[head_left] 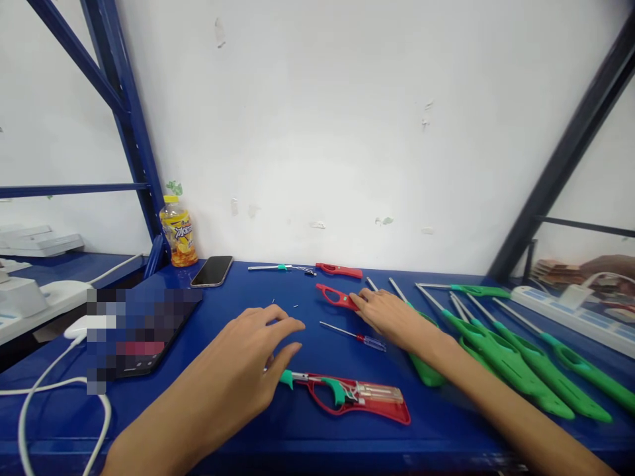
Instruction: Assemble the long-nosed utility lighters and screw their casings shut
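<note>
My left hand [253, 354] is above the near left of the table, its thumb and index finger apart and nothing between them. Close to it lies an opened gas lighter [360, 396]: a red half-shell with a green trigger, wires, a clear fuel tank and a metal tube showing. Farther back, my right hand [391, 314] has its fingers closed over the right end of a red lighter casing half [335, 296]; the fingertips are partly hidden. A screwdriver [364, 338] with a clear purplish handle lies between the hands.
Several green lighters [516, 363] lie on the right beside a white power strip [580, 317]. At the back are another red casing piece [338, 270] and a metal tube with wires [268, 268]. A phone [212, 271], drink bottle [178, 235] and cabled tablet-like device [149, 344] are left.
</note>
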Tool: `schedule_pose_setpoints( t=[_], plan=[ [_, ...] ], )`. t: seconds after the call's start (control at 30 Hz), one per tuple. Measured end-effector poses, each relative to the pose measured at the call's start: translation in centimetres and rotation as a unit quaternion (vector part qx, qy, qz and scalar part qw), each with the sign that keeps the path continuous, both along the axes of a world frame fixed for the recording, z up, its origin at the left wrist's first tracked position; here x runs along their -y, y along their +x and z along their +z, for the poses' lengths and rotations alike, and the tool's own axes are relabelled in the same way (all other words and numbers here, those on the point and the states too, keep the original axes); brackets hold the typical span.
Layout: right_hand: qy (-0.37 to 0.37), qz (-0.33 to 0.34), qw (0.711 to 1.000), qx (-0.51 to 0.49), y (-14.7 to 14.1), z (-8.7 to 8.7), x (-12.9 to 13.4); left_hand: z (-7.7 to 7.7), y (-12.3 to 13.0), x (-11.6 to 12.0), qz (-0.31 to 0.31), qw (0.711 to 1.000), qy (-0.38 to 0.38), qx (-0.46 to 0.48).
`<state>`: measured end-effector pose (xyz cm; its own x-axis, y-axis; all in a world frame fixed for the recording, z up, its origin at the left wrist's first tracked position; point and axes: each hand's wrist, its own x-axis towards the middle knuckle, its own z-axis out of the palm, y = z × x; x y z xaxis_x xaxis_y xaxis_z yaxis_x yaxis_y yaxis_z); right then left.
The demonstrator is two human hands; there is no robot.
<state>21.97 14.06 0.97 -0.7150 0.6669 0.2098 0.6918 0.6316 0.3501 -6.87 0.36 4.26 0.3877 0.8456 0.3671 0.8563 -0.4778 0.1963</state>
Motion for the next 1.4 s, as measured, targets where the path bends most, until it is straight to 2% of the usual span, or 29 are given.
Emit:
schedule_pose_setpoints(
  t=[0.1, 0.2, 0.23, 0.3, 0.43, 0.53, 0.67, 0.87, 1.0, 1.2, 1.4],
  plan=[
    [-0.018, 0.017, 0.999, -0.041, 0.9, 1.9, 1.7, 0.2, 0.1, 0.1, -0.018, 1.0, -0.011, -0.009],
    [-0.046, 0.05, 0.994, -0.084, 2.1, 3.2, 4.9, 0.2, 0.3, 0.2, -0.025, 1.0, 0.003, -0.013],
    [-0.072, 0.081, 0.986, -0.128, 2.5, 3.4, 6.1, 0.2, 0.4, 0.3, -0.027, 1.0, 0.009, -0.011],
    [-0.12, 0.102, 0.973, -0.168, 2.9, 3.3, 8.3, 0.3, 0.7, 0.4, -0.032, 0.999, 0.013, -0.003],
    [-0.161, 0.125, 0.969, -0.137, 2.9, 2.4, 10.6, 0.3, 1.1, 0.4, -0.036, 0.999, -0.018, 0.012],
    [-0.172, 0.125, 0.973, -0.088, 2.8, 1.7, 10.7, -0.3, 1.0, 0.3, -0.058, 0.997, -0.05, 0.014],
    [-0.18, 0.132, 0.972, -0.072, 2.9, 1.3, 10.4, -1.0, 0.9, 0.3, -0.072, 0.993, -0.091, -0.015],
    [-0.21, 0.129, 0.966, -0.08, 2.7, 1.3, 10.4, -0.5, 1.5, 0.2, -0.067, 0.986, -0.144, -0.056],
    [-0.23, 0.122, 0.961, -0.098, 2.6, 1.5, 10.5, -0.7, 1.7, -0.1, -0.064, 0.986, -0.145, -0.049],
    [-0.275, 0.101, 0.952, -0.088, 2.8, 1.8, 10.8, -1.8, 1.4, -0.9, -0.07, 0.985, -0.148, -0.057],
    [-0.274, 0.096, 0.951, -0.103, 3.1, 1.7, 11.1, -2.0, 1.2, -0.7, -0.073, 0.985, -0.149, -0.036]
  ],
)
